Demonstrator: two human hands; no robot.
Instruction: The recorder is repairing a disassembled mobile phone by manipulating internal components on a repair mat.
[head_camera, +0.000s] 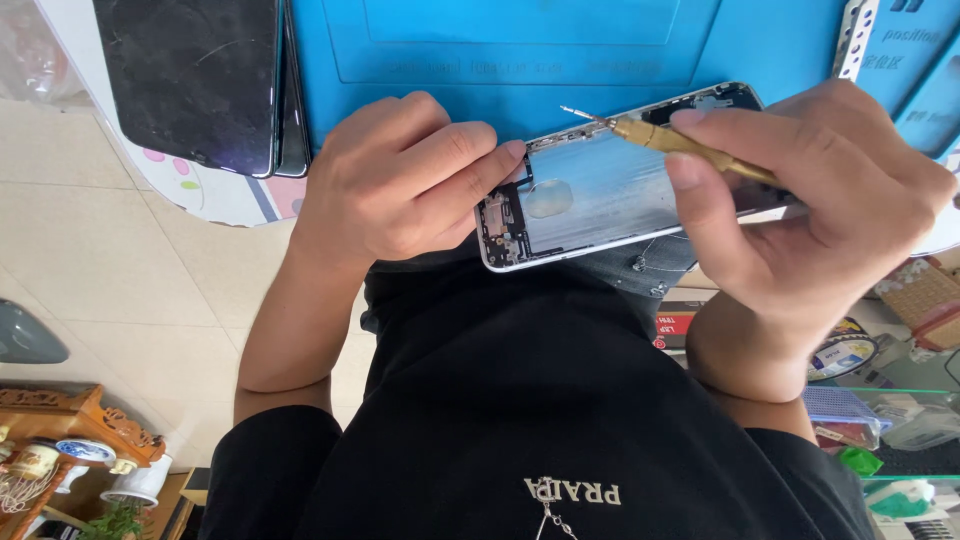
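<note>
My left hand (400, 180) grips the end of an opened phone housing (600, 190), with the thumb and fingers around its connector end. The housing is a silver frame with a bare metal inside and small dark parts at both ends, held in the air above my lap. My right hand (810, 220) pinches a slim brass-coloured screwdriver (650, 135) between thumb and forefinger. The screwdriver's thin tip points left, just over the housing's upper edge. Part of the housing's far end is hidden behind my right hand.
A blue work mat (520, 50) lies beyond the hands. Two dark phone screens (190, 80) rest on a white surface at the upper left. Tiled floor (90, 240) shows at left, a wooden stand with cups (70, 440) at lower left, and cluttered boxes (900, 400) at right.
</note>
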